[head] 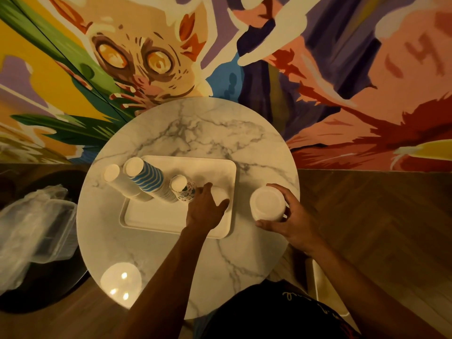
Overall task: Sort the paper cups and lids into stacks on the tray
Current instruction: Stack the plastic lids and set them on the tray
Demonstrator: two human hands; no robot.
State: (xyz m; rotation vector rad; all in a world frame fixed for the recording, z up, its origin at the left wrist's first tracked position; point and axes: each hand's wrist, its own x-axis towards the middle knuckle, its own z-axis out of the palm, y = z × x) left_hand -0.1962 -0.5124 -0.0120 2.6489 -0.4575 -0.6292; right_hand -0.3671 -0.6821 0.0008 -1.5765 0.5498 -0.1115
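Three stacks of upturned paper cups stood in a row along the left half of the white tray (171,221). A plain white cup stack (122,182) was at the tray's left edge, and a blue-striped cup stack (149,178) stood just beside it. A shorter patterned cup stack (184,189) stood next, nearer the tray's middle.

Over the tray's right half lay the left hand (204,211), its fingertips reaching to the patterned cup stack and its thumb spread out to the right. A small white piece (221,194) sat on the tray under that hand. I could not tell whether the grip was closed on it or merely resting there.

Just off the tray's right edge, the right hand (291,221) had its grip wrapped around a white round stack (267,204), thumb on the near side and fingers curled over the far side. Its layered lower edge suggested lids, though that was not certain.

The tray lay on a round marble-patterned table (195,128), with a bright lamp glare (121,277) on the tabletop nearer the person than the tray. Left of the tray, off the table, crumpled clear plastic packaging (31,228) lay on a dark round surface (36,297). Beyond the tray rose a colourful painted mural (367,69), and to its right ran a wooden floor (379,216).
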